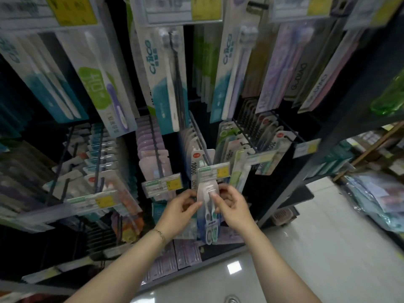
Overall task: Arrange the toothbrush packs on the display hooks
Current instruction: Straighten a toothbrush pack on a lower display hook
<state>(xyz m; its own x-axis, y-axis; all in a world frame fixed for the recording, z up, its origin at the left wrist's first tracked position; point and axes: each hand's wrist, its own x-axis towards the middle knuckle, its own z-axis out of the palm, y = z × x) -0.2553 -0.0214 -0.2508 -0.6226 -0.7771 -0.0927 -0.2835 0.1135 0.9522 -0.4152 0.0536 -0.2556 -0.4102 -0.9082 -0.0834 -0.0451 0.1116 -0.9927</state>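
while the left hand (181, 207) and right hand (231, 206) both pinched the top of a twin toothbrush pack (207, 217) just below the yellow-cornered price tag (215, 171), hanging seemed under way, and next its hole would need threading onto the hook (202, 147) behind that tag.

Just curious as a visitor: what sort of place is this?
Probably a shop aisle: toothbrush packs hang on display hooks with price tags; left hand and right hand hold one pack.

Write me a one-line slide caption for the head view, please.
Left hand and right hand hold a toothbrush pack just below the price tag of a display hook.
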